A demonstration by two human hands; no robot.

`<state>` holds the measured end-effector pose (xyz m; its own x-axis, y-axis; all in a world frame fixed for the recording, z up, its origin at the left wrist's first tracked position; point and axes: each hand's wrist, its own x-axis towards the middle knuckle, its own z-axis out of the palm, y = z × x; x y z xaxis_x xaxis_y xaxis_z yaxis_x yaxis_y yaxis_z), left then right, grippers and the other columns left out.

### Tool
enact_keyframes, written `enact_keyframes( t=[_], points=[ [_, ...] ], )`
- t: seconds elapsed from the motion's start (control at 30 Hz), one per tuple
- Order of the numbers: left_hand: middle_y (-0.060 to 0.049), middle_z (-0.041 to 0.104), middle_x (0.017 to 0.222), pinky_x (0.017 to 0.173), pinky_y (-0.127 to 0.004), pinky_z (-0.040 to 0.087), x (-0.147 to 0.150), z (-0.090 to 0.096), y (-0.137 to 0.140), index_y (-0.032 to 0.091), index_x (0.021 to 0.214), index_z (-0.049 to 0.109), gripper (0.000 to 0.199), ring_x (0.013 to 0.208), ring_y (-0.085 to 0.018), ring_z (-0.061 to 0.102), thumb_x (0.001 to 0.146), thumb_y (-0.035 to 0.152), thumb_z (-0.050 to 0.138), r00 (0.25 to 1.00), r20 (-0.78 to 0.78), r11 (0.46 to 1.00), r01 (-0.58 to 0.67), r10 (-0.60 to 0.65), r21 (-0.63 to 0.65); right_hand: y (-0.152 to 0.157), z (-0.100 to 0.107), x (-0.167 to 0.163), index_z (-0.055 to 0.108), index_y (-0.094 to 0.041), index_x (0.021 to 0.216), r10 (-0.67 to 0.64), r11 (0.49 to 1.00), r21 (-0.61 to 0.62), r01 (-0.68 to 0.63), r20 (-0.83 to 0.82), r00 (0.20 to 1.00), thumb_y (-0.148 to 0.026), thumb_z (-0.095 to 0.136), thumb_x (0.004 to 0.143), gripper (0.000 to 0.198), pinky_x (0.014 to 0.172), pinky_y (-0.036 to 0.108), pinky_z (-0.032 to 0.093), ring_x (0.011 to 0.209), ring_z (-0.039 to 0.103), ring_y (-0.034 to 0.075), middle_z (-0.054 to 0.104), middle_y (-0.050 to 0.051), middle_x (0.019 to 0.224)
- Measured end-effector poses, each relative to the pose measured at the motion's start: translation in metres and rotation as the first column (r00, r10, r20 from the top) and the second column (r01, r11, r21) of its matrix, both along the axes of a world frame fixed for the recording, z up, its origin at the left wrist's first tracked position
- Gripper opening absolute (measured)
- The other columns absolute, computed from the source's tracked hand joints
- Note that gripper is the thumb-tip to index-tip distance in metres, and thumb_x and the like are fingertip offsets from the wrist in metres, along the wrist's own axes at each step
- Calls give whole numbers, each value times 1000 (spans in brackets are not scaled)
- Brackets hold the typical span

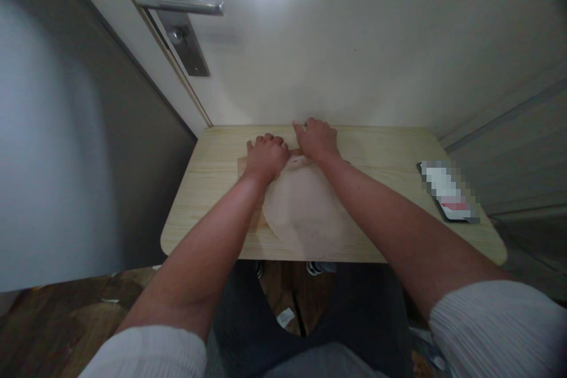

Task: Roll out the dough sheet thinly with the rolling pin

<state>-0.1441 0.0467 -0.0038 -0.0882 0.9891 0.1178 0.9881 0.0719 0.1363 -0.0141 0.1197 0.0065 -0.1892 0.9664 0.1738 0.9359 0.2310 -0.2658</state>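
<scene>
A thin, pale beige sheet with a rounded outline lies on the small wooden table, reaching its near edge. I cannot tell if it is cloth or paper. My left hand is at the sheet's far left, fingers curled down over it. My right hand bends over its far right part; one digit points out to the left while the others are curled. A narrow brown strip shows between the two hands. Brown material also peeks out beside my left hand. The undersides of both hands are hidden.
The light wood table stands against a white door with a metal lever handle. A phone-like flat item, partly blurred out, lies on the table's right side. My legs are under the near edge. A pale scrap lies on the floor.
</scene>
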Motion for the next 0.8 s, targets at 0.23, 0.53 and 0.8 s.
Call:
enact_keyframes(
  t=[0.23,0.53,0.8],
  points=[
    [-18,63,119,95,-54,41,-5,0,8,18,111,68,47,113,-34,54,99,34,26,1000,-3,1000,-22,22,9,9,1,-6,65,-9,115,-20,1000,-24,20,11,1000,-60,29,99,64,92,50,43,107,62,35,68,23,111],
    [-18,62,118,94,-51,41,-6,-2,11,15,114,65,48,113,-33,54,100,35,24,999,-1,999,-41,41,10,13,-3,-9,66,-8,115,-25,1000,-1,25,29,999,-59,33,98,63,94,53,42,109,60,36,67,23,114],
    [-17,60,122,95,-50,40,4,1,-9,18,117,63,44,116,-33,52,100,35,26,1000,4,998,-28,28,50,-4,-8,4,62,-10,122,-16,1000,14,15,33,999,-51,31,100,55,96,55,40,117,53,37,62,22,122]
  ],
)
